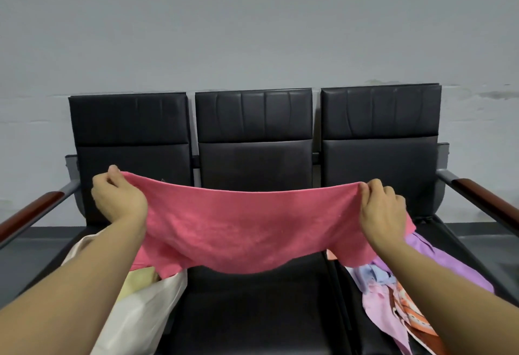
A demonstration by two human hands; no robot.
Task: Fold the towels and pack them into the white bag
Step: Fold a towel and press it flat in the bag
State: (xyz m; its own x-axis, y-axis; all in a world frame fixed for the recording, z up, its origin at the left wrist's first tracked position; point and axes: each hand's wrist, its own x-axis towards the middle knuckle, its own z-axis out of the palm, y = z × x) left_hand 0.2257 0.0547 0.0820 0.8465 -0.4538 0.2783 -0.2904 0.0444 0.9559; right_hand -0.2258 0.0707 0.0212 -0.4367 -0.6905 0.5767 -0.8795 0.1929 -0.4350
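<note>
A pink towel (247, 228) hangs stretched in the air above the middle seat. My left hand (118, 200) pinches its upper left corner and my right hand (382, 208) pinches its upper right corner. The top edge sags between the two hands and the lower edge droops toward the seat. The white bag (146, 307) lies on the left seat under my left forearm, with a pale yellow cloth (137, 281) showing at its mouth. A pile of other towels (393, 290) in purple, blue, pink and orange lies on the right seat.
A row of three black padded seats (252, 298) stands against a grey wall. Wood-topped armrests stick out at the left end (31, 211) and the right end (488, 200). Dark floor shows on both sides.
</note>
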